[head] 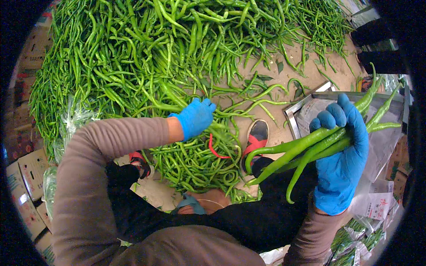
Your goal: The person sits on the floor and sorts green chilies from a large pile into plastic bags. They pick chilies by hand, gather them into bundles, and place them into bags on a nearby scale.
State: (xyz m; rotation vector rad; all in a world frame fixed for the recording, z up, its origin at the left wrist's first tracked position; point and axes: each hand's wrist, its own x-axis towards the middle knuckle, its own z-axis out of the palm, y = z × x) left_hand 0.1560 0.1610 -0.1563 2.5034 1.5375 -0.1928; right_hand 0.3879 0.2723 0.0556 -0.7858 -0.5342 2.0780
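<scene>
My right hand (346,149), in a blue glove, is raised at the right and closed around a bunch of long green chili peppers (309,146); their ends stick out on both sides of the fist. Over the pile of green chili peppers (143,50) is my left hand (196,118), also gloved in blue. Its fingers are bent, and whether a pepper is between them is hidden. Below it, between my feet, more green peppers (186,166) lie heaped, with one red chili pepper (216,149) on top.
A metal frame (293,119) with plastic bags (382,139) stands at the right. Bagged peppers (349,239) lie at the lower right. Cardboard boxes (31,173) line the left side. My shoe (258,136) is beside the heap. Another person's dark-clad legs (379,60) show at the upper right.
</scene>
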